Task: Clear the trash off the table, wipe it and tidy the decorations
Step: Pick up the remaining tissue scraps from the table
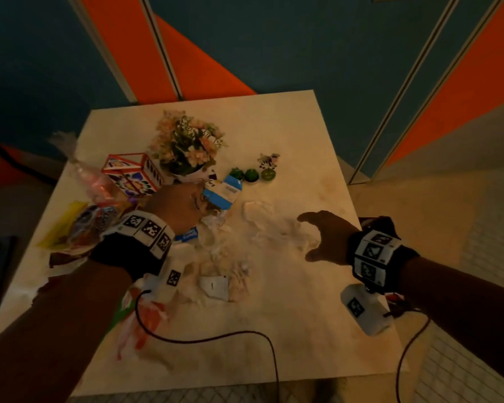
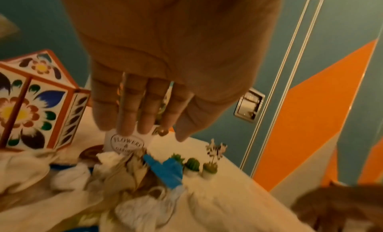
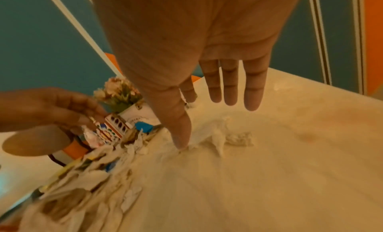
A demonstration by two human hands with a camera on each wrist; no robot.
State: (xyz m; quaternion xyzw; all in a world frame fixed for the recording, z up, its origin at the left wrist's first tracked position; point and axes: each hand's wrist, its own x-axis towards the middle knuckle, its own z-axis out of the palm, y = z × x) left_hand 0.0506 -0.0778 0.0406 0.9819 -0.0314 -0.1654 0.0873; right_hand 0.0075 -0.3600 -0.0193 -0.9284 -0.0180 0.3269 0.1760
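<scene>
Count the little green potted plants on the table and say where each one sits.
3. They stand in a row right of the flower pot: left plant beside the blue carton, middle plant, right plant below the zebra figure. Trash could hide more.

The clearest lettering is on the white flower pot (image 2: 126, 143): an oval stamp reading "FLOWERS" across the top, an ampersand under it, and then "GARD…", the rest hidden behind crumpled paper. The blue and white carton (image 1: 223, 193) carries a white label with a barcode-like strip and some dark print, too small and blurred to read. A blue wrapper (image 1: 188, 235) just under the left wrist shows white lettering that cannot be read either. The black-and-white square marker tags (image 1: 147, 229) on both wrist bands are coded patterns, not words.
</scene>
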